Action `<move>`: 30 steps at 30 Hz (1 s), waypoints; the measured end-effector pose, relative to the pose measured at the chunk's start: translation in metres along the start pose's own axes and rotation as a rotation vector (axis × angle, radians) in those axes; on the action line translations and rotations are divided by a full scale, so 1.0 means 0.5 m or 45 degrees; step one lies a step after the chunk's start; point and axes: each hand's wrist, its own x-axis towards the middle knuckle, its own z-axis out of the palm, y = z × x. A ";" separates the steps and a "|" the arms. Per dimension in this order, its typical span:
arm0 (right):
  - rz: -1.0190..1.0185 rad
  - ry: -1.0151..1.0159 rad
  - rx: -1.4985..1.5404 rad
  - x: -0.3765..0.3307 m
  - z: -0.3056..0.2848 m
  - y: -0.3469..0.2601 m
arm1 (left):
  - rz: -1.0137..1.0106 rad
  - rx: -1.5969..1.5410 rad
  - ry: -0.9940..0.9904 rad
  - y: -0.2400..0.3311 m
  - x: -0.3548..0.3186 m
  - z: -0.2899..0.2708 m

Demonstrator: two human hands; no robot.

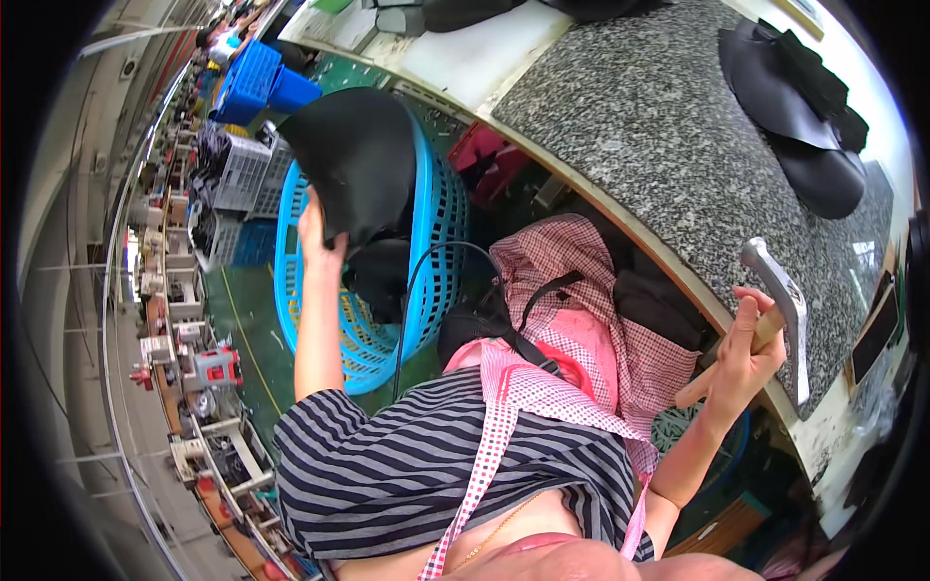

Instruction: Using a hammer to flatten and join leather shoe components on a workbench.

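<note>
A large, curved black leather-like piece (358, 160) is in my left hand (320, 232), its fingers closed on the lower edge. The piece hangs over a light-blue plastic laundry-style basket (441, 218), and more black pieces (383, 276) lie inside that basket. On the other side, my right hand (744, 358) grips a hammer (790, 310) by its wooden handle, close to the shiny metal head. The hammer is raised near the edge of a table topped with a speckled granite slab (620, 107). My fingers hide part of the handle.
Stacked black pieces (799, 116) lie on the slab's far right. A dark flat rectangular object (876, 334) rests at the right edge. Blue crates (250, 82) and grey crates (242, 172) stand on the green floor beyond the basket. A white board (484, 58) adjoins the slab.
</note>
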 end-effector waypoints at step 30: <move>-0.109 0.351 -0.540 0.486 -0.092 -0.075 | 2.630 1.110 -1.001 -0.106 -0.267 1.282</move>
